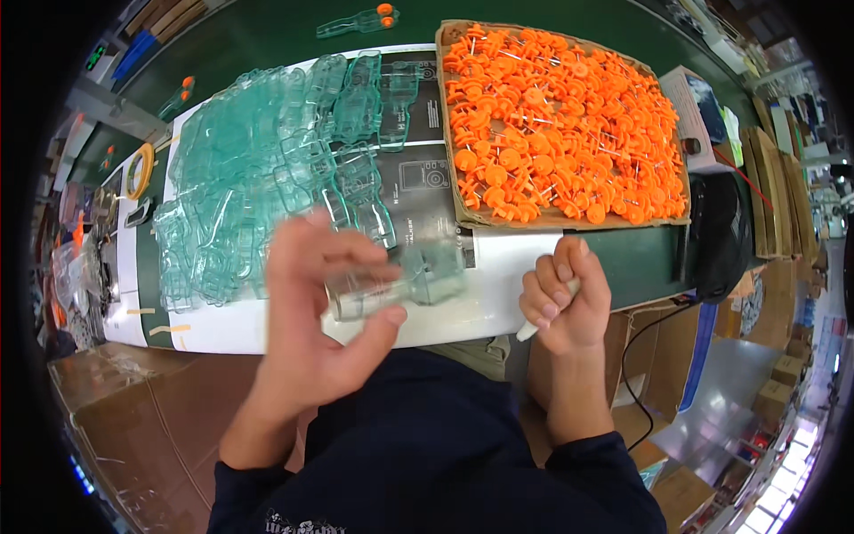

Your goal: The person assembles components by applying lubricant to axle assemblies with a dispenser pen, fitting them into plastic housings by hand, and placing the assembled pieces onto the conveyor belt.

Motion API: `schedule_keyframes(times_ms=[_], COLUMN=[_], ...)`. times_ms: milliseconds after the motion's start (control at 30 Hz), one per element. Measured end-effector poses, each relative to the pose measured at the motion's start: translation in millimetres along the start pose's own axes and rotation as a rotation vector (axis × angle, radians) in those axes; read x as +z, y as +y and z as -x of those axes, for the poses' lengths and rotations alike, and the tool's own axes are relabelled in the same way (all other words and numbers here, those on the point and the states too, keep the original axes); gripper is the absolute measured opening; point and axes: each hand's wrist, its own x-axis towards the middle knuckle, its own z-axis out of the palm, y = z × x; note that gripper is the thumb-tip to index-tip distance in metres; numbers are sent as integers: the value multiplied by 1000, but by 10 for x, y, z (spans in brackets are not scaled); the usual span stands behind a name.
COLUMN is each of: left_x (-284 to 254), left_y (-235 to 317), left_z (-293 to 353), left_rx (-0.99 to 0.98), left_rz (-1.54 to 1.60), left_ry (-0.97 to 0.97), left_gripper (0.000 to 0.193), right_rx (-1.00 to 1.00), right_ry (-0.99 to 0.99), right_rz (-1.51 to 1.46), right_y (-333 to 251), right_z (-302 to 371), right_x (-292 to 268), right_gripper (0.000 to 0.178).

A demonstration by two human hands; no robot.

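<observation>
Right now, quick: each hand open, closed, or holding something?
Left hand: open, beside a blurred clear plastic shell; contact can't be told.
Right hand: closed, holding a white pen-like stick.

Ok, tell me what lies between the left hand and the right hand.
In the head view, a blurred clear plastic shell lies nearest the left hand, then white work surface toward the right hand.

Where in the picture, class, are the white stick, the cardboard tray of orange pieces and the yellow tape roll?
White stick [527, 331]: head view, its end below the right hand [567, 298].
Cardboard tray [534, 224]: head view, near rim.
Yellow tape roll [149, 161]: head view, ring's right side.
</observation>
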Motion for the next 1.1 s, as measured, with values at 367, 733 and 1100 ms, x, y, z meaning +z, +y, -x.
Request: schedule_keyframes(times_ms=[367,733,1100], left_x=[142,116,130], left_y=[-440,-353,-343], left_z=[442,396,270], left_rx=[136,217,261], left_rz=[-930,-997,-750], left_ry=[-367,-321,-319], left_gripper=[46,37,33], right_rx=[-161,52,-374], right_ry=[396,494,543], right_rz=[2074,2056,1858], right_y=[-403,-441,-395], right_z=[-614,-792,-701], right_x=[561,675,609], right_gripper=[32,31,19])
